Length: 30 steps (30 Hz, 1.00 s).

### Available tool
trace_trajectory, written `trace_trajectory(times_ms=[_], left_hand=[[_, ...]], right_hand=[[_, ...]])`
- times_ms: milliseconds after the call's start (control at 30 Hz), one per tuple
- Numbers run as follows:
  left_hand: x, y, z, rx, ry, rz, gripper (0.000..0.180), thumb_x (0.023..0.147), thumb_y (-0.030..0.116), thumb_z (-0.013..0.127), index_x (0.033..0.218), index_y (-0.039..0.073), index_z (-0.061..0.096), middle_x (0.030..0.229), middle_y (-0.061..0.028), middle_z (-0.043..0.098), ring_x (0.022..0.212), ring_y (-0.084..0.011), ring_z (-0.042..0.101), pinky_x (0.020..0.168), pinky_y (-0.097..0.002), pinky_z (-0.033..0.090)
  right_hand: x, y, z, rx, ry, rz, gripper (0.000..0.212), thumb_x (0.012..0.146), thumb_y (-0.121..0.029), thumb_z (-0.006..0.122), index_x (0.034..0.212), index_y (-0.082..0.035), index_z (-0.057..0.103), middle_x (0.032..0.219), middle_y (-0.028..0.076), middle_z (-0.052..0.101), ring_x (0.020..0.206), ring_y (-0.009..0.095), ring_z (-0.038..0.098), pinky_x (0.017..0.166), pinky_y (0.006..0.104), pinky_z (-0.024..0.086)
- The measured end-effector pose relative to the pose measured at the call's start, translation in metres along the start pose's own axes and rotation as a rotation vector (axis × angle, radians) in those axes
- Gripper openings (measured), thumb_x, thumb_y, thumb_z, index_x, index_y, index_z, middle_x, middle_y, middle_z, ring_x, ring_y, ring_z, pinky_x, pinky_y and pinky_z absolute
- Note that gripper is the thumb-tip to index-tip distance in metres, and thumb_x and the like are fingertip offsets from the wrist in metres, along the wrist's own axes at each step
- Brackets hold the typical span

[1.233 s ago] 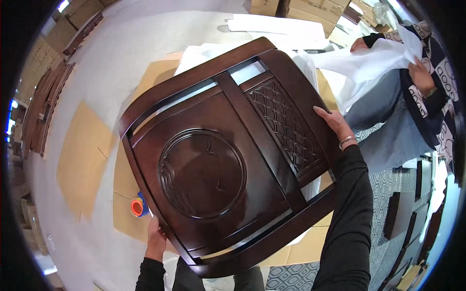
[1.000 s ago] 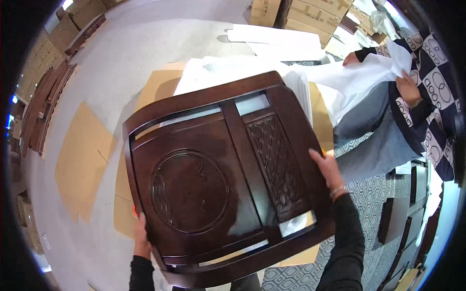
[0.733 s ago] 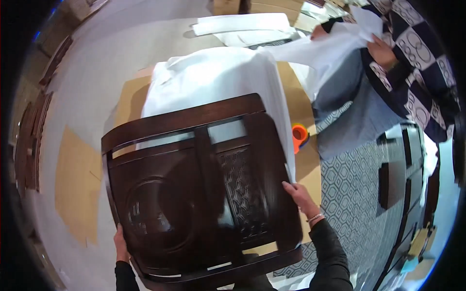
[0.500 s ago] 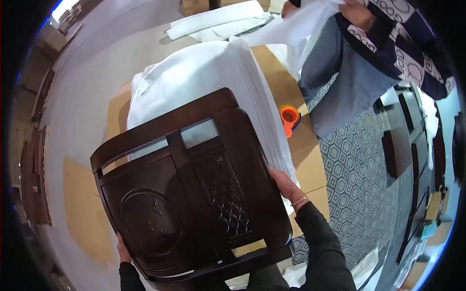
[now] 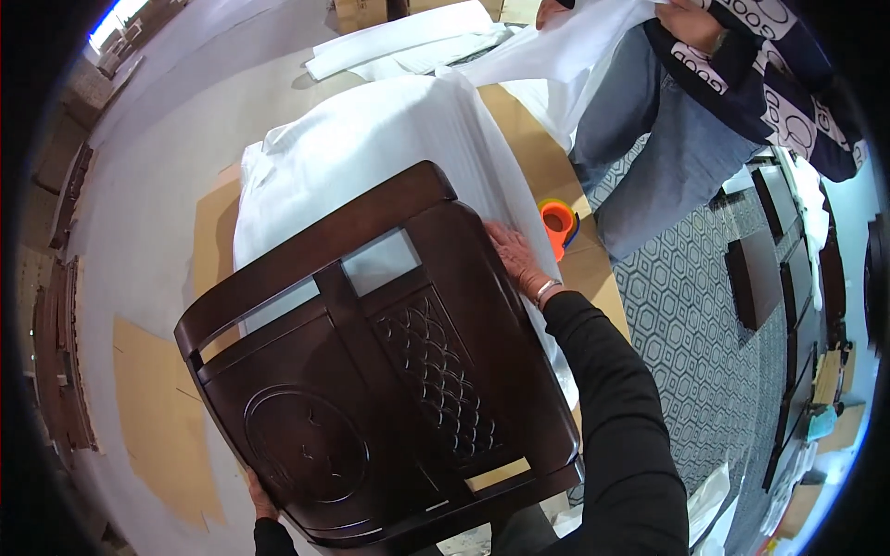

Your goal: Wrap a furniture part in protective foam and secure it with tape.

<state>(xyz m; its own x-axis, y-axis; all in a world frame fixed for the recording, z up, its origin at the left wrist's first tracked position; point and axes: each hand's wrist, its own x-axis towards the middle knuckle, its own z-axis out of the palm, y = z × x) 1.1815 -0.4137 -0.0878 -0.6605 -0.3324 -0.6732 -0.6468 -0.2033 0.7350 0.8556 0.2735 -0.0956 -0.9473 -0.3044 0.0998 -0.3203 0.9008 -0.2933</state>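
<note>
A dark brown carved wooden panel point(image 5: 371, 371), shaped like a chair back, fills the near middle. A round carving marks its left part and a scale-like pattern its right part; slots pierce its far end. My left hand point(image 5: 261, 496) grips the near left edge, its fingers partly hidden behind the wood. Against the far right edge, my right hand point(image 5: 519, 259) holds the panel, its fingers along the side. Beneath the far end lies a white foam-wrapped bundle point(image 5: 362, 130) on cardboard point(image 5: 215, 222).
An orange tape dispenser point(image 5: 557, 222) lies right of the bundle. At the far right a co-worker point(image 5: 640, 139) holds a white foam sheet point(image 5: 565, 46). More foam point(image 5: 399, 42) lies beyond. Dark wooden parts point(image 5: 756, 278) rest on the patterned carpet point(image 5: 686, 315) at right.
My right hand has slid up the panel's right edge toward its far end. The panel's near end has shifted slightly right, and my left hand has moved with it.
</note>
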Motion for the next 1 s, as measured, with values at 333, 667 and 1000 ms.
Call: trace_trajectory(times_ms=[333, 667, 1000], left_hand=[[-0.002, -0.002, -0.006, 0.033, 0.038, -0.066, 0.089, 0.086, 0.071, 0.045, 0.141, 0.001, 0.038, 0.136, -0.0153, 0.048, 0.123, -0.032, 0.047, 0.104, -0.0415, 0.038], [-0.006, 0.0, -0.004, 0.012, 0.054, -0.06, 0.086, 0.087, 0.069, 0.045, 0.139, -0.001, 0.04, 0.133, -0.0149, 0.051, 0.12, -0.0312, 0.05, 0.104, -0.0413, 0.039], [-0.008, 0.002, -0.004, -0.016, 0.004, -0.07, 0.087, 0.088, 0.068, 0.046, 0.139, -0.002, 0.039, 0.137, -0.0155, 0.048, 0.124, -0.0307, 0.047, 0.106, -0.0404, 0.037]], right_hand=[[-0.011, -0.001, 0.03, -0.128, 0.125, 0.076, 0.052, 0.092, -0.019, 0.035, 0.144, -0.015, 0.035, 0.153, 0.002, 0.027, 0.141, 0.02, 0.026, 0.114, 0.0388, 0.02], [-0.011, 0.004, 0.038, -0.145, 0.154, 0.065, 0.054, 0.091, -0.019, 0.04, 0.144, -0.013, 0.034, 0.153, 0.001, 0.028, 0.14, 0.019, 0.026, 0.114, 0.0387, 0.022], [-0.009, 0.004, 0.045, -0.124, 0.256, 0.078, 0.053, 0.088, -0.016, 0.045, 0.141, -0.013, 0.039, 0.149, 0.005, 0.032, 0.135, 0.028, 0.034, 0.109, 0.0395, 0.031]])
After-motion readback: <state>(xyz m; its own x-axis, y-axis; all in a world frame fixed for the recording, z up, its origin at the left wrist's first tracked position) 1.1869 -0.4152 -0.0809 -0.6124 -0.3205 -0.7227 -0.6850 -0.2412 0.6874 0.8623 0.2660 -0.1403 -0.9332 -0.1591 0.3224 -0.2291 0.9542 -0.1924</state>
